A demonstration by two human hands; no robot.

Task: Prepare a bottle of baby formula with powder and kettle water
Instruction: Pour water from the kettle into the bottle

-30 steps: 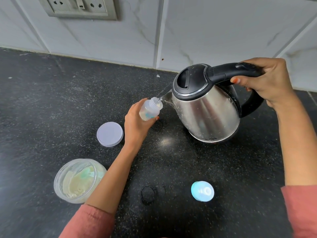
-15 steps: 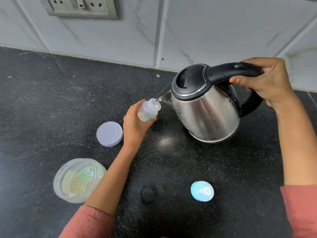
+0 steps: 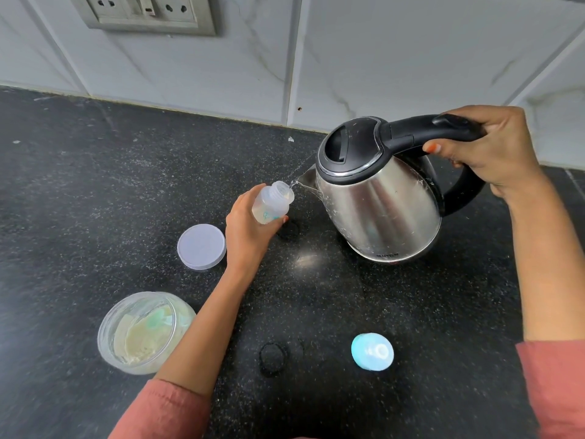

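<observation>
**Kettle tipped at bottle mouth, both hands busy**

Left hand [image 3: 245, 231] grips the baby bottle [image 3: 273, 202] round its lower body; the fingers curl behind and under it, and one fingertip shows at the bottle's lower right. The bottle is held up off the counter [image 3: 95, 185], tilted, with its open threaded neck pointing up and right toward the kettle [image 3: 380, 210]; pale contents sit low inside.

Right hand [image 3: 493, 153] wraps the black handle [image 3: 427, 129]; the fingers are closed tight round the top bar, and a nail with orange polish shows under it. The kettle leans toward its spout [image 3: 308, 177] with the lid down; cannot tell whether its base rim touches the counter. A thin stream of water [image 3: 296, 182] runs from the spout tip to the bottle mouth; the spout is just beside the neck, not touching.

Edges: the back edge of the counter meets the tiled wall [image 3: 380, 58] close behind the kettle; a socket plate [image 3: 142, 11] sits high on the wall at left. A wide stretch of counter lies left of the bottle.

A round white lid [image 3: 201, 246] lies flat just left of the left wrist. The open powder jar [image 3: 142, 332] stands near the front left, its right side next to the left forearm; a green scoop [image 3: 155, 318] is inside. A blue bottle cap [image 3: 372, 351] sits between the two forearms, well apart from both. A faint ring mark [image 3: 273, 356] is on the counter left of the cap.
</observation>
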